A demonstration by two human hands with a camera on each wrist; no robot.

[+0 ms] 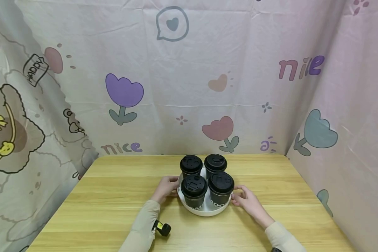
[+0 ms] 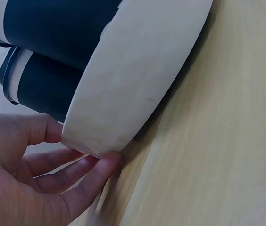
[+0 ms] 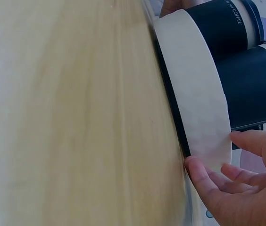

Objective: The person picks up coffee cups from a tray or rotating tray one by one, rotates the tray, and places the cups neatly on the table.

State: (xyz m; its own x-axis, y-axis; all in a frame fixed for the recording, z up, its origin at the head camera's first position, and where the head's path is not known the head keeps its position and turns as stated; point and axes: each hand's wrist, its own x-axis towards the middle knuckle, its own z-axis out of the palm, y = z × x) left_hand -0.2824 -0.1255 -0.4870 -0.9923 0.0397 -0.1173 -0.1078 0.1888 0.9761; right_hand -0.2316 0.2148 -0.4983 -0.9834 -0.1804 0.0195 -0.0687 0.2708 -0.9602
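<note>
In the head view, a white dish [image 1: 204, 212] is at the middle of the wooden bench [image 1: 113, 196], toward its far edge. Four dark cups with black lids stand upright in it, two and two: the front left cup [image 1: 194, 190], the front right cup [image 1: 221, 189], the back left cup [image 1: 191, 166] and the back right cup [image 1: 215, 164]. The left hand [image 1: 167, 188] is at the left side of the dish and the right hand [image 1: 247, 202] at its right side. On the left sleeve [image 1: 145, 222] there is a small black device [image 1: 163, 229]. Behind the bench hangs a printed cloth [image 1: 176, 70].

In the left wrist view, the left hand grips the dish, with the thumb at the upper rim and fingertips at the lower edge. A dark shadow lies along the bottom of the dish; I cannot tell if its base touches the bench.

In the right wrist view, the right hand also pinches the dish, the thumb on the rim and a fingertip at the lower edge. One cup shows the word "COFFEE" on its side.
</note>
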